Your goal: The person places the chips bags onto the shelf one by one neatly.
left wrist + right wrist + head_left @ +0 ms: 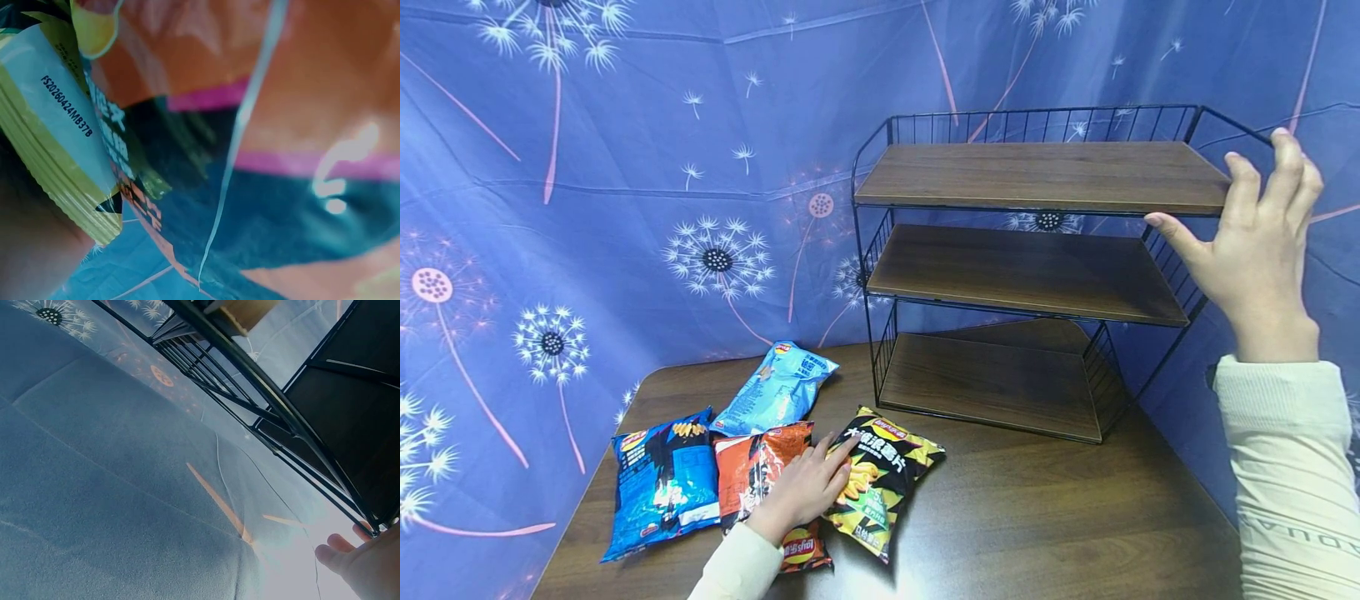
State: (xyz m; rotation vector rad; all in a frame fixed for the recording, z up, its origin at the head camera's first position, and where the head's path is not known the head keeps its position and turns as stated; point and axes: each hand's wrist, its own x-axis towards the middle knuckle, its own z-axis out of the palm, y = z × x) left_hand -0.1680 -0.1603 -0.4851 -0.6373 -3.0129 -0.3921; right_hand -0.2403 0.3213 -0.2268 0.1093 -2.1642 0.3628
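Observation:
My left hand point(808, 483) reaches over an orange chip bag point(752, 467), its fingertips on the left edge of a black and yellow chip bag point(891, 475). In the left wrist view, a shiny orange and dark bag surface point(300, 200) fills most of the picture, beside a yellow bag end point(69, 144) with a printed code. At the upper right, my right hand point(1262, 242) grips the front right corner of a three-tier shelf rack point(1037, 179), fingers bent at the side and thumb at the front edge. In the right wrist view its fingertips point(337, 544) meet the black wire frame point(294, 425).
A dark blue chip bag point(666, 483) lies at the far left, and a light blue one point(778, 387) lies behind the orange bag. All the bags are on a brown wooden table point(1037, 517). A blue dandelion-patterned cloth point(700, 125) hangs behind.

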